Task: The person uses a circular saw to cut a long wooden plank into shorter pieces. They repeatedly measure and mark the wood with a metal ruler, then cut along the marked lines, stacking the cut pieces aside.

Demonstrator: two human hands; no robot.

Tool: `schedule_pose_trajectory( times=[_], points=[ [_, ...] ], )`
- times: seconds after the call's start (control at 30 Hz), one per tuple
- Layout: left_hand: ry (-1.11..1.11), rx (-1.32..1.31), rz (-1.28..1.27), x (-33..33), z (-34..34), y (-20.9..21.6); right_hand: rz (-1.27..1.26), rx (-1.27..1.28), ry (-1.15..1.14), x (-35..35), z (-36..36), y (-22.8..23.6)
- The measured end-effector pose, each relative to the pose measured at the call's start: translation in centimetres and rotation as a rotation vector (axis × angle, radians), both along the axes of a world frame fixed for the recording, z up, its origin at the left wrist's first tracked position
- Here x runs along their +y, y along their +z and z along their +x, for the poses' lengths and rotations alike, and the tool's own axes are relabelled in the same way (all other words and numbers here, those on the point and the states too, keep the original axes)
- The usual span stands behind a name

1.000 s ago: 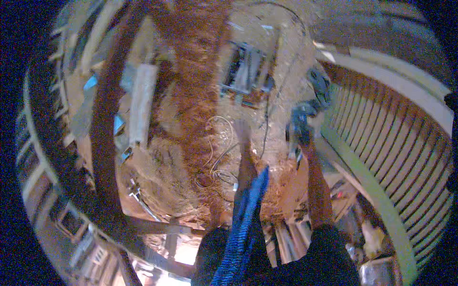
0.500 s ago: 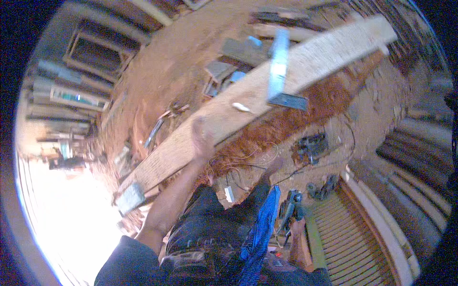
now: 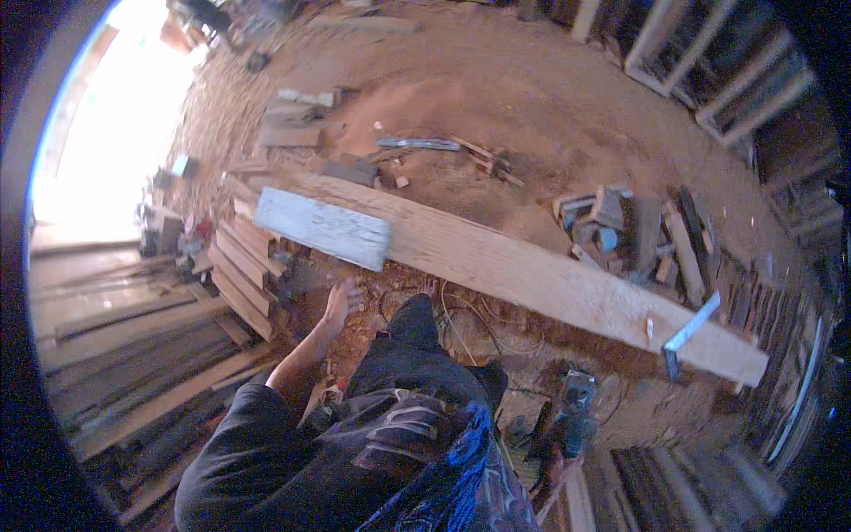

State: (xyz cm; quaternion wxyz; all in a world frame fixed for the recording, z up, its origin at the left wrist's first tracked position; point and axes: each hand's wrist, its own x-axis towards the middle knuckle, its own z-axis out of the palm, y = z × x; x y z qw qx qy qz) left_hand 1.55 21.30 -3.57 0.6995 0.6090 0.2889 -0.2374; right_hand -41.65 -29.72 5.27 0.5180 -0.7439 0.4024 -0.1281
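Reaching out over the sawdust floor [image 3: 496, 80], the left hand [image 3: 339, 301] hovers with its fingers [image 3: 351, 289] spread apart and holding nothing, just short of the near edge of the long wooden plank [image 3: 532, 270]. The right hand [image 3: 557, 465] is low in the picture beside the power tool [image 3: 574, 412]; whether its fingers are closed on the tool I cannot tell, since cloth and the tool hide them.

The plank lies across the middle of the view, its long axis running from upper left to lower right. Its left end sits by the stack of short boards [image 3: 239, 266] and bears a pale grey board [image 3: 324, 228] laid flat on top; its right end points toward the pile of offcuts [image 3: 634, 235] and carries a metal square [image 3: 687, 332] propped near the tip.

As a judgement: a push or lift at the near edge could tip the grey board off, or shake the square loose, because neither looks fastened. Loose cables [image 3: 461, 324] on the ground near the legs could also snag a foot if the person steps closer.
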Motion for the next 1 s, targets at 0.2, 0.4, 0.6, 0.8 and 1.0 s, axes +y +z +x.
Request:
schedule_pose_trajectory(
  times=[0.2, 0.4, 0.6, 0.8, 1.0],
  points=[
    [0.612, -0.212, -0.295, 1.1, 8.8, 1.8, -0.337, 0.384, 0.077, 2.8, 18.9, 4.8],
    [0.606, -0.219, 0.296, 0.9, 12.6, 9.6, -0.350, 0.310, 0.506, 7.2, 35.2, 9.4],
    [0.148, -0.425, 1.282, -0.7, 13.1, 14.1, -0.474, 0.356, 0.581, 3.8, 39.1, 6.7],
    [-0.359, -0.559, 1.442, -1.6, 11.4, 10.5, -0.313, 0.279, 0.732, 0.1, 39.5, 5.0],
    [-0.018, -0.402, 1.395, 2.1, 15.9, 8.4, -0.252, 0.241, 0.741, 0.9, 40.1, 5.6]
  ],
)
